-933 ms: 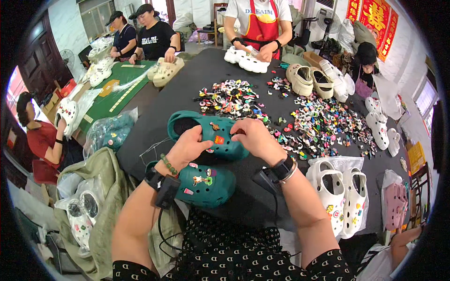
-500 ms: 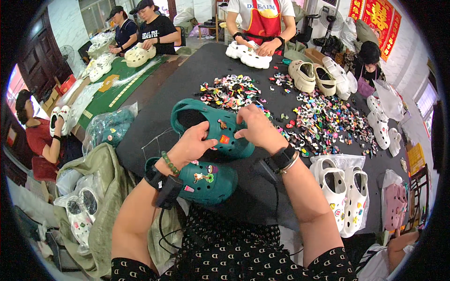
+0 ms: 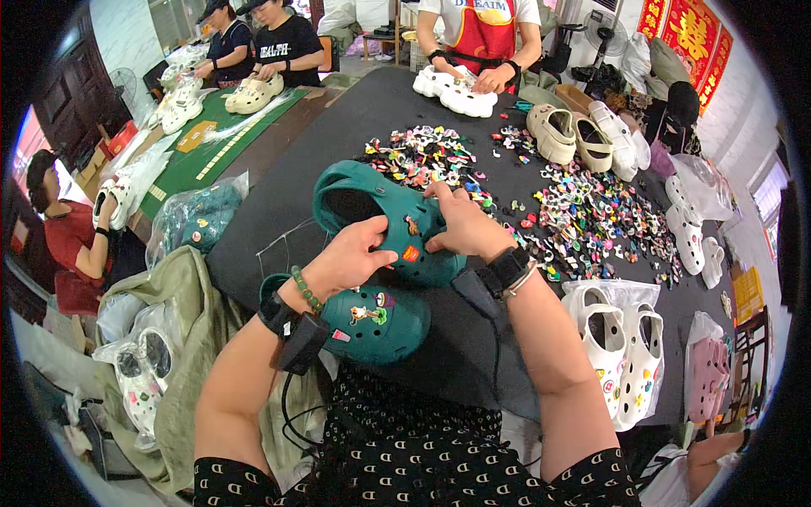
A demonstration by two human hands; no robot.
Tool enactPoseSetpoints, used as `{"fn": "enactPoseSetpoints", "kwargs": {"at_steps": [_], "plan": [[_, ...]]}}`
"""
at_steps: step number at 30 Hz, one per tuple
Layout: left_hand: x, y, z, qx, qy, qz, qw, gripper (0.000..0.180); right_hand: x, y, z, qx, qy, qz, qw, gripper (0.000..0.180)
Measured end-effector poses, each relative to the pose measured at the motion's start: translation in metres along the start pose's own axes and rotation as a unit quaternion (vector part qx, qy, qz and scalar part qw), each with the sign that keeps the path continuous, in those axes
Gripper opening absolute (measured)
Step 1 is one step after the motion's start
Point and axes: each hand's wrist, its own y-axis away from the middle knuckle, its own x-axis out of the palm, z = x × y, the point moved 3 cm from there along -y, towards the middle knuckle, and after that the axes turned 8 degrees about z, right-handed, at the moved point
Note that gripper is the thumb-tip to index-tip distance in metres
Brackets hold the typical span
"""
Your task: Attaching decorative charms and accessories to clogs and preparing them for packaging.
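Between my two hands is a dark green clog [image 3: 393, 211], tilted with its holed toe toward the right. My left hand [image 3: 355, 253] grips its near side, thumb on the upper near a red charm. On the far side my right hand [image 3: 463, 221] wraps the toe, its thumb pressed beside the same charm. A brown charm [image 3: 412, 226] sits higher on the upper. Just below, the second green clog [image 3: 378, 325] lies on the black table [image 3: 287, 177], bearing several colourful charms, partly hidden by my left wrist.
Heaps of loose charms [image 3: 591, 220] spread beyond my hands. White clogs [image 3: 608, 355] on plastic lie at right, beige clogs [image 3: 553, 135] farther back. A sack [image 3: 182, 372] with bagged clogs stands at left. Across the table, a person in a red apron [image 3: 477, 34] handles a white clog.
The held clog has risen and tipped slightly, and both hands stay on it. My right hand's fingers have shifted a little. The view has moved slightly.
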Motion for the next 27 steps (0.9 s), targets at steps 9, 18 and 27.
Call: {"fn": "enactPoseSetpoints", "kwargs": {"at_steps": [9, 18, 27], "plan": [[0.003, 0.002, -0.003, 0.003, -0.042, -0.015, 0.999, 0.029, 0.004, 0.009, -0.005, -0.018, -0.022, -0.050, 0.998, 0.084], [0.010, 0.011, -0.015, -0.021, 0.003, -0.035, 0.999, 0.045, 0.008, 0.007, -0.031, -0.111, -0.123, -0.024, 0.986, 0.080], [0.002, 0.008, 0.006, -0.047, -0.017, -0.045, 0.998, 0.042, 0.000, 0.020, -0.023, -0.151, -0.188, 0.010, 0.971, 0.075]]}}
